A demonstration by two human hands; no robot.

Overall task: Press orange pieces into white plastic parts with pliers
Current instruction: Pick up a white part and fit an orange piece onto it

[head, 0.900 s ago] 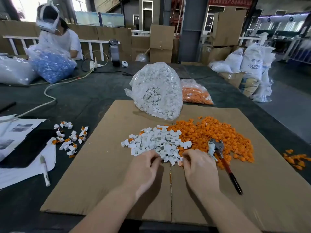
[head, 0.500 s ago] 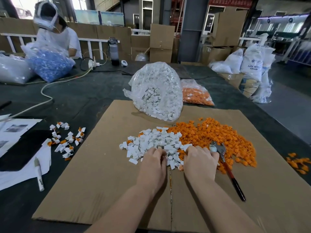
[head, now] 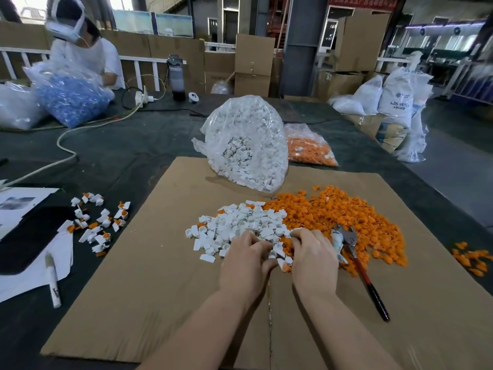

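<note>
A clear plastic bag [head: 246,145] packed with white plastic parts is stood at the 12 o'clock edge of the cardboard sheet [head: 138,284], its mouth turned down toward the sheet. Just beside it, at its 3 o'clock, a smaller clear bag [head: 309,146] holding orange pieces is laid on the dark table [head: 120,153]. At the table's far 10 o'clock, a bag of blue parts [head: 69,96] is seen in front of a second person [head: 82,54], with a further clear bag [head: 14,108] at its 9 o'clock; what that one holds cannot be told.

On the cardboard, a loose pile of white parts [head: 240,225] is spread at the centre, touching a wider pile of orange pieces [head: 344,220] at its 3 o'clock. The pliers [head: 357,265] are laid on the 6 o'clock edge of the orange pile, jaws toward 12 o'clock and dark handle toward 5 o'clock, untouched by either hand.

The left hand [head: 246,265] is rested back-up on the 6 o'clock edge of the white pile, its fingers bent down into the parts. The right hand [head: 314,257] is placed just at its 3 o'clock, fingers likewise curled into the seam where the piles meet. Whether either hand is closed on a piece cannot be told, the fingertips being hidden among the parts.

Off the cardboard at 9 o'clock, a scatter of white parts with orange pieces fitted [head: 98,222] is seen, and beyond it papers [head: 29,279] and a marker [head: 53,281].
</note>
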